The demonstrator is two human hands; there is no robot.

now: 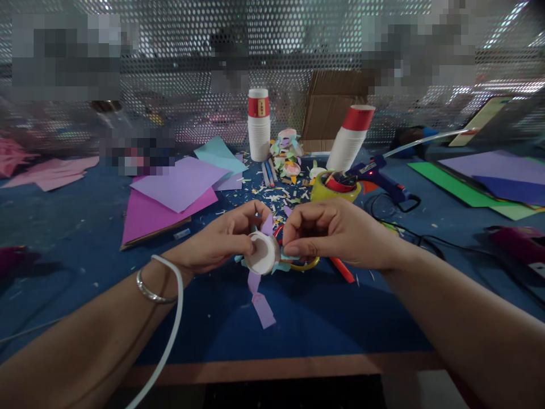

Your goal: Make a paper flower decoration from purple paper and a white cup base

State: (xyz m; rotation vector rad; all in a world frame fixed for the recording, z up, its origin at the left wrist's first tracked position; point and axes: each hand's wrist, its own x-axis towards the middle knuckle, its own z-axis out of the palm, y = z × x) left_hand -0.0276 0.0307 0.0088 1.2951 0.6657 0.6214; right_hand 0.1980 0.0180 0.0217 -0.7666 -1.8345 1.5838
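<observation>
My left hand (221,241) is closed around a small white paper cup (261,254), held on its side with the base facing me. Lilac and teal paper strips (261,304) stick out from the cup, one long lilac strip hanging down. My right hand (330,233) pinches a teal strip at the cup's right edge. Both hands meet above the blue table (298,318), just over scissors with yellow and red handles (309,264). A silver bangle and a white cable cross my left wrist.
Two stacks of red-rimmed paper cups (259,125) (351,139) stand at the back. Purple and pink paper sheets (170,196) lie left, green and purple sheets (489,182) right. A blue glue gun (378,176) with its black cord, tape rolls (336,187) and paper scraps lie behind my hands.
</observation>
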